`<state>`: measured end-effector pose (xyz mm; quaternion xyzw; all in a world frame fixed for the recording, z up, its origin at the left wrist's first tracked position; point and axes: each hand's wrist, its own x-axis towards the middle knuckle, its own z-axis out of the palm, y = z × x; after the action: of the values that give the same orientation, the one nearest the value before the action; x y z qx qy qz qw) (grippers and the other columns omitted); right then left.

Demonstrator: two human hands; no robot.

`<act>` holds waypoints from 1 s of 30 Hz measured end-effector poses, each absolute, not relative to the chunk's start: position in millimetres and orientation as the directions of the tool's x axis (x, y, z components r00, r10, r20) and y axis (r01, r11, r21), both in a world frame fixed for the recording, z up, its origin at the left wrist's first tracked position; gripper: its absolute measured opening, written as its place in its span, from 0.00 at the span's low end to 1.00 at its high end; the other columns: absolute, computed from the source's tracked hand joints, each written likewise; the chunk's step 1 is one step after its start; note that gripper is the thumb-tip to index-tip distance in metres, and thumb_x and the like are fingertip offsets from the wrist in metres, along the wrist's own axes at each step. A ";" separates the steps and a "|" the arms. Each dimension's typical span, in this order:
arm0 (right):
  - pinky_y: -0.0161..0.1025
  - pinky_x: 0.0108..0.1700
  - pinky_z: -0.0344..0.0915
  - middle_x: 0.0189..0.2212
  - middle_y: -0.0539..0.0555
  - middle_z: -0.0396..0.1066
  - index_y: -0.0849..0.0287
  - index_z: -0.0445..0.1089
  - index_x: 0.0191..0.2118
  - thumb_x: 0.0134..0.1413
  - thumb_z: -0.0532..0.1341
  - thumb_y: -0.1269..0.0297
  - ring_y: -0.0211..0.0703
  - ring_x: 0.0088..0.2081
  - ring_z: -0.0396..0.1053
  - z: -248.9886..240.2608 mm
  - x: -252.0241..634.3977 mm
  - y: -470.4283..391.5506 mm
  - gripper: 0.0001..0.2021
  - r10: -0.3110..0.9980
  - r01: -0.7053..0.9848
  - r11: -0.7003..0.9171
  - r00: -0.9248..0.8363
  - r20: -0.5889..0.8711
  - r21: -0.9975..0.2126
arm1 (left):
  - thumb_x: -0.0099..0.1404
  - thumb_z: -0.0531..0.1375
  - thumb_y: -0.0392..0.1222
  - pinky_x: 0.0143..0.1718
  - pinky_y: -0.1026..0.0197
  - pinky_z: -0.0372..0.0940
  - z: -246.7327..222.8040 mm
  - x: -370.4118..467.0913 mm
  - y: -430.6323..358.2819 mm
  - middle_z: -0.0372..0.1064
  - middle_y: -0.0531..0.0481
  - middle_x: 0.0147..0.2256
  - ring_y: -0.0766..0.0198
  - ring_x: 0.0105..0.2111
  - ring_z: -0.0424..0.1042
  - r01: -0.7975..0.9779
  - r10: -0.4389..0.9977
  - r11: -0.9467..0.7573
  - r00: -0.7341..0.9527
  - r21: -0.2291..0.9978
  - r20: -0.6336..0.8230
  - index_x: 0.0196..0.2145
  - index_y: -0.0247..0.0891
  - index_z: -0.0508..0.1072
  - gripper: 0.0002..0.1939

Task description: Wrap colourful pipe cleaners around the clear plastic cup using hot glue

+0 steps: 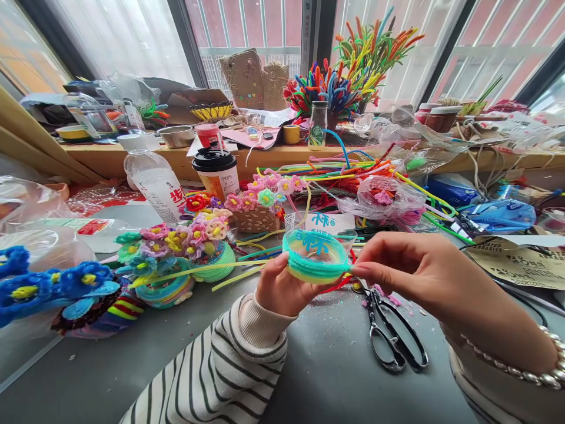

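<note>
My left hand (281, 290) is closed round a clear plastic cup (342, 239) with blue lettering, thumb on its near left side and fingers underneath. Turquoise and pale yellow pipe cleaners are wound around the cup's lower part. At the cup's right side, my right hand (408, 271) pinches a turquoise pipe cleaner (344, 268) between thumb and forefinger. A pale yellow pipe cleaner (238, 262) sticks out leftward near my left hand. Black-handled scissors (388, 335) lie on the grey table (326, 365) below my right hand, their blade tips partly hidden.
Pipe-cleaner flower pots (214, 262) crowd the left, with blue flowers (53, 285) nearest. Behind stand a water bottle (152, 182) and a lidded paper cup (217, 176). Loose pipe cleaners (326, 171) lie beyond my hands. Sandpaper (523, 259) is at right.
</note>
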<state>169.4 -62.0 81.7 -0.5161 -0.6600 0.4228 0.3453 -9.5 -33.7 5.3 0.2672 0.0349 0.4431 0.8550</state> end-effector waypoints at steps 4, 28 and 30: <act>0.27 0.19 0.52 0.17 0.46 0.66 0.58 0.71 0.25 0.43 0.65 0.58 0.29 0.19 0.58 81.9 169.4 -60.6 0.09 0.961 0.357 0.097 -0.278 -0.007 -0.929 | 0.55 0.60 0.46 0.46 0.59 0.64 6.5 -9.6 -33.1 0.72 0.47 0.43 0.58 0.45 0.69 -0.728 0.750 0.485 0.631 0.485 0.197 0.43 0.33 0.71 0.20; 0.28 0.18 0.54 0.17 0.47 0.64 0.61 0.69 0.26 0.44 0.63 0.55 0.29 0.19 0.58 82.0 170.1 -58.4 0.12 0.962 0.381 0.087 -0.273 -0.023 -0.921 | 0.52 0.60 0.48 0.41 0.60 0.64 4.9 -6.3 -29.9 0.72 0.44 0.41 0.57 0.42 0.71 -0.691 0.736 0.538 0.664 0.483 0.130 0.43 0.32 0.70 0.23; 0.28 0.19 0.54 0.18 0.48 0.65 0.61 0.69 0.26 0.44 0.63 0.55 0.30 0.19 0.58 82.1 170.1 -57.9 0.12 0.962 0.390 0.098 -0.274 -0.013 -0.916 | 0.52 0.59 0.48 0.42 0.60 0.64 4.2 -6.3 -29.4 0.72 0.43 0.42 0.57 0.42 0.71 -0.684 0.721 0.553 0.679 0.476 0.137 0.43 0.31 0.69 0.23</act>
<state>170.1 -57.9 82.1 -0.5074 -0.6658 0.4399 0.3252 -6.3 -29.4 4.2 0.2534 0.0371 0.3989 0.8805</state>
